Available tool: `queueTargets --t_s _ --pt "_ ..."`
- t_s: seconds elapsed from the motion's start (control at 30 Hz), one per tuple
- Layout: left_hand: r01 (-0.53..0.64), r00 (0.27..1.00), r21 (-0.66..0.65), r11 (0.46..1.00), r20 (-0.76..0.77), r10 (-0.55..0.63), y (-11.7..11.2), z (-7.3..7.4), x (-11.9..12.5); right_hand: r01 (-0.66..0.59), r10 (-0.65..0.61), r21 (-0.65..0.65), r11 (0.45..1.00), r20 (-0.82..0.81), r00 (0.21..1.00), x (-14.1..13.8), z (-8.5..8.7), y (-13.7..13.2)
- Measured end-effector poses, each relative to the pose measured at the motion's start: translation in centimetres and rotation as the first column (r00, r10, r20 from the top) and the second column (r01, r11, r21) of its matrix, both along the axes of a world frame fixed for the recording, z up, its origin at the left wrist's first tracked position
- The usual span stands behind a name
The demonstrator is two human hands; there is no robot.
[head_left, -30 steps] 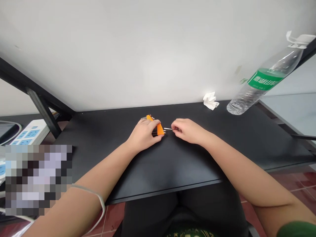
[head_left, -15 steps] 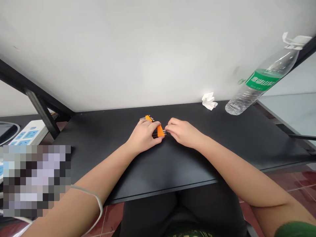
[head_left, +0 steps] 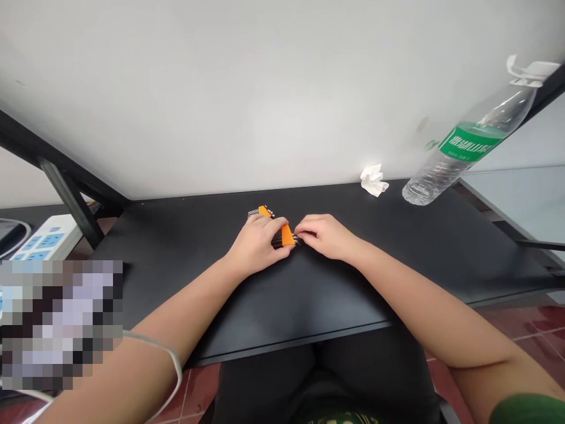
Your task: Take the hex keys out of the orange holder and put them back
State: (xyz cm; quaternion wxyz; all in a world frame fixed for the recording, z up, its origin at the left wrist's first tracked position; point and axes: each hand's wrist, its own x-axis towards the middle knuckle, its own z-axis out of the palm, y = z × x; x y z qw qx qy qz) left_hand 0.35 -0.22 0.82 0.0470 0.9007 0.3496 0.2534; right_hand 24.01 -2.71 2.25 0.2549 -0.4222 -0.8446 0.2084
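A hex key set lies on the black tabletop, its metal and dark keys gathered in an orange holder (head_left: 288,235). My left hand (head_left: 256,241) wraps over the holder from the left, with the thumb on the near side and the fingers on the far side, and covers its middle. Thin key ends (head_left: 253,212) poke out past the left fingers. At the holder's right end, my right hand (head_left: 326,235) has its thumb and fingertips pinched on the bent end of a hex key (head_left: 298,238). The fingertips partly hide that key.
A crumpled tissue (head_left: 374,180) lies against the wall at the back right, beside a large plastic water bottle (head_left: 468,141). To the left are a white power strip (head_left: 48,238) and a pixelated patch. A pale cable (head_left: 174,359) crosses my left forearm.
My right fingers have shifted slightly against the key ends, and the hand's pose has changed a little. My left hand keeps its hold on the set.
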Motion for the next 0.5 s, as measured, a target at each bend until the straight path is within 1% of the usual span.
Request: queueTargets --t_s 0.07,0.13,0.17,0.23,0.33,0.43,0.5 --pt "-0.012 1.000 -0.021 1.000 -0.004 0.011 0.0 0.1 0.0 0.049 -0.053 0.054 0.997 0.086 0.995 0.9 0.3 0.3" --pt "-0.031 0.999 -0.052 0.998 -0.022 0.030 0.2 0.1 -0.2 0.172 -0.187 0.096 0.980 0.176 0.966 2.4 0.6 0.8" --pt "-0.039 0.999 -0.069 0.997 -0.036 0.037 0.2 0.2 -0.2 0.238 -0.251 0.083 0.968 0.218 0.943 3.1 0.7 1.0" --pt "-0.047 0.997 -0.103 0.994 -0.064 0.041 0.4 0.2 -0.4 0.312 -0.314 0.052 0.949 0.296 0.902 4.3 0.7 1.5" --pt "-0.043 0.996 -0.128 0.991 -0.083 0.033 0.6 0.0 -0.5 0.321 -0.304 0.009 0.947 0.347 0.887 4.9 0.5 1.9" --pt "-0.040 0.996 -0.119 0.992 -0.087 0.030 0.6 -0.1 -0.5 0.294 -0.262 -0.014 0.956 0.415 0.871 4.3 0.2 1.9" --pt "-0.038 0.995 -0.116 0.992 -0.092 0.028 0.6 0.0 -0.5 0.299 -0.263 -0.009 0.954 0.457 0.850 3.9 0.1 1.7"
